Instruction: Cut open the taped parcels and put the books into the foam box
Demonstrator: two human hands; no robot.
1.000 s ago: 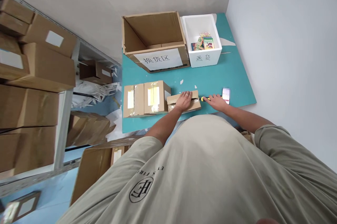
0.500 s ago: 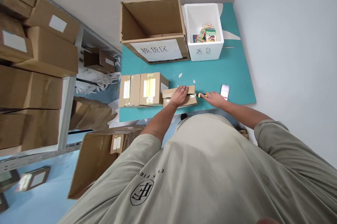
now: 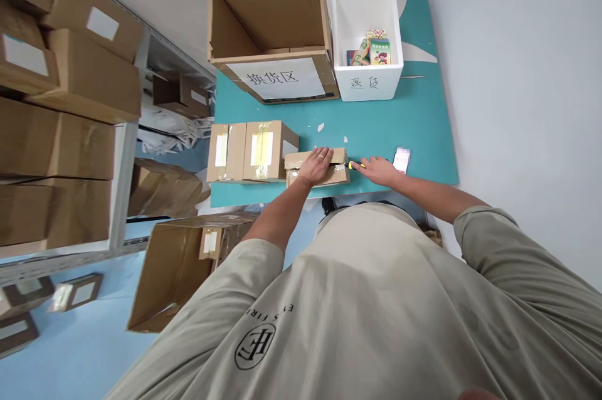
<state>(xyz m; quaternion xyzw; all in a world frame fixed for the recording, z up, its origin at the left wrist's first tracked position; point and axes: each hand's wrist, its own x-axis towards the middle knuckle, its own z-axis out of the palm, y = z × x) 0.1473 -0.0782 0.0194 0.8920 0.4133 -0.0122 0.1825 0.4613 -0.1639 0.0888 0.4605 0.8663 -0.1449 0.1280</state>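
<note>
A small cardboard box lies at the table's front edge, with a slit or gap running along its taped top seam. My left hand presses on its top, fingers stretched out flat. In my right hand is a yellow and black box cutter, its tip at the right end of the seam; the blade itself is too small to make out. A phone lies just beyond my right hand. Two taped cartons with labels, the nearer one a cardboard carton, stand left of the small box.
At the back of the teal table stand a large open carton and a white foam box holding several small booklets. Shelves of cartons rise on the left. Another open carton is on the floor; a wall bounds the right.
The view has shifted slightly, so the table appears higher. My left hand stays on the small box, and the box cutter remains at its right end with little visible movement.
</note>
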